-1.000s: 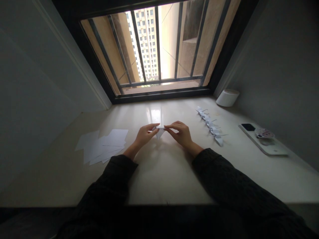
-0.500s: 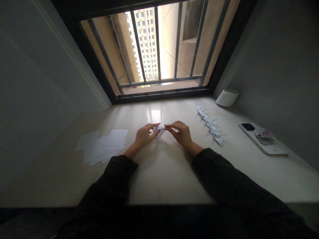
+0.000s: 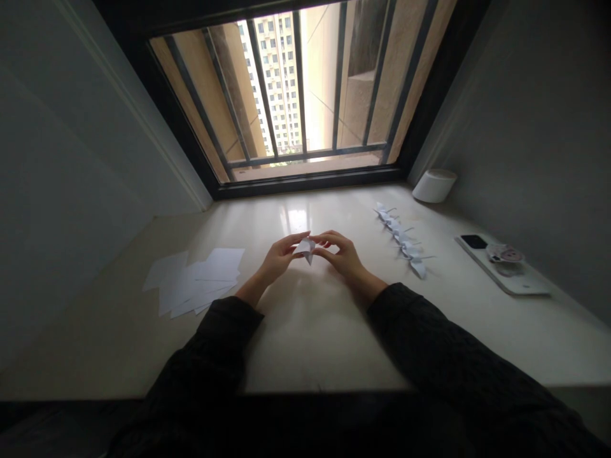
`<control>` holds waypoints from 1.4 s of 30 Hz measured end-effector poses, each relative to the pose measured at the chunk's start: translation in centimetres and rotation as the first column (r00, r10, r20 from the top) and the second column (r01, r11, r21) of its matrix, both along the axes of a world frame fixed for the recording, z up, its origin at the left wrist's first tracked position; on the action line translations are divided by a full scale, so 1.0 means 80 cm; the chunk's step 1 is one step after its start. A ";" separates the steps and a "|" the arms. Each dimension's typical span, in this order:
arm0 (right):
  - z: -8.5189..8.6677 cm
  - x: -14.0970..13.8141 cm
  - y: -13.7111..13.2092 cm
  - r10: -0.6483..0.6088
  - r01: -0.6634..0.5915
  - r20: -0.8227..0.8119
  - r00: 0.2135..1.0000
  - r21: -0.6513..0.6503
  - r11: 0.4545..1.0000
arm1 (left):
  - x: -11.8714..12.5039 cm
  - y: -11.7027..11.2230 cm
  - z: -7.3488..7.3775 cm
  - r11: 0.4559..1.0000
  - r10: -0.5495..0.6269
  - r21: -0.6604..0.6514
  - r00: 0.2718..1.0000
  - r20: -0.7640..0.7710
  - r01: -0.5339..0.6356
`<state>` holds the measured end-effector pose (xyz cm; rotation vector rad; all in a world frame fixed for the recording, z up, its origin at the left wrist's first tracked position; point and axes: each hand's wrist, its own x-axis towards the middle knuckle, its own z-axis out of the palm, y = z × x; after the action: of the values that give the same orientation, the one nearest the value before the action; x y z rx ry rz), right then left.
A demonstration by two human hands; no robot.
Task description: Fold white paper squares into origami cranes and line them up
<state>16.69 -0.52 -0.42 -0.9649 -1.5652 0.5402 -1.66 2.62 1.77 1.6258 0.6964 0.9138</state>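
Note:
Between both hands is a small folded white paper (image 3: 307, 247), with a pointed end hanging downward. My left hand (image 3: 278, 259) grips it from the left, fingers above and thumb near its lower edge. From the right, the fingertips of my right hand (image 3: 342, 256) pinch its other side, fingers curled. The folded paper is held just above the pale sill, and the fingers hide part of it. Off to the right lies a row of several folded white paper cranes (image 3: 402, 240). Loose white paper sheets (image 3: 198, 280) overlap on the left.
A white cylindrical object (image 3: 434, 186) stands in the back right corner. A phone (image 3: 506, 267) with a round grip on its back lies near the right wall. The pale sill (image 3: 315, 350) ends at a front edge near me. Behind is a barred window (image 3: 305, 95).
The folded paper has been turned in my hands, and its point now faces down nearer the right hand. My right fingers have shifted their hold. The view has moved slightly.

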 end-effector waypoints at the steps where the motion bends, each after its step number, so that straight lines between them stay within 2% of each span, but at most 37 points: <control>1: 0.000 -0.001 0.000 0.000 0.000 0.002 1.000 -0.002 1.000 | 0.001 -0.001 0.000 1.000 0.005 0.011 1.000 -0.008 -0.005; 7: 0.000 -0.002 -0.005 -0.042 0.042 0.002 0.999 -0.003 0.999 | 0.005 -0.003 -0.005 0.999 0.038 0.023 0.999 -0.022 -0.038; 14: 0.001 -0.001 -0.007 -0.066 0.066 -0.010 0.998 0.016 0.998 | 0.005 0.000 -0.015 0.998 0.023 0.056 1.000 0.019 -0.024; 22: 0.003 -0.001 -0.009 -0.104 0.105 0.006 0.995 -0.013 0.994 | 0.004 0.001 -0.018 0.986 0.042 0.166 0.998 -0.049 -0.033; 27: 0.002 0.000 -0.008 -0.113 0.113 0.004 0.994 -0.032 0.993 | 0.000 -0.005 -0.012 0.965 0.076 0.262 0.982 -0.171 -0.029; 30: 0.000 0.000 -0.006 -0.112 0.112 0.006 0.994 -0.015 0.994 | 0.000 -0.013 -0.002 0.916 0.138 0.400 0.961 -0.239 -0.032; 34: -0.002 0.000 -0.005 -0.145 0.146 0.030 0.989 -0.017 0.989 | 0.002 -0.023 0.007 0.785 0.344 0.604 0.907 -0.242 -0.137; 37: -0.001 0.000 -0.006 -0.186 0.186 0.059 0.981 -0.007 0.982 | 0.003 -0.026 0.005 0.718 0.400 0.674 0.895 -0.195 -0.174; 42: -0.002 0.000 -0.006 -0.219 0.221 0.085 0.972 -0.014 0.975 | 0.002 -0.023 -0.003 0.660 0.421 0.725 0.896 -0.138 -0.199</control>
<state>16.72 -0.96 -0.59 -1.1755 -1.5037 0.3667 -1.51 0.77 1.51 2.4114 0.9298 1.3076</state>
